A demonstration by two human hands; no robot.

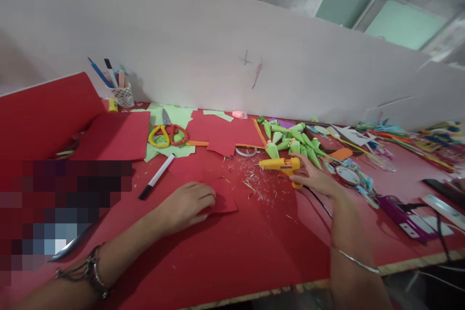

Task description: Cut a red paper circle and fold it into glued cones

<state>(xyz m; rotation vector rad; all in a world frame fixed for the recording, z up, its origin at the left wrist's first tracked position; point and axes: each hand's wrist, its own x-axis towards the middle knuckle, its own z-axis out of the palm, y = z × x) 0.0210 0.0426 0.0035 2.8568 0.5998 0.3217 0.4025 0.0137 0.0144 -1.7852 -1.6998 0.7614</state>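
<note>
White wall [203, 48] behind, red surface [254, 261] below. Left hand [191, 203] half-curled on cut red paper [224, 198]. Right hand [316, 179] gripping 1 yellow glue gun [279, 164] at its rear, nozzle pointing left. Green paper cones [295, 144] piled behind it, exact count unclear. 1 purple power strip [405, 218] far right. 1 pen cup [124, 96] back left. 1 marker [158, 174] near left hand.

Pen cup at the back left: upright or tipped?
Upright: the patterned cup stands with its mouth up, pens poking out of the top.
</note>
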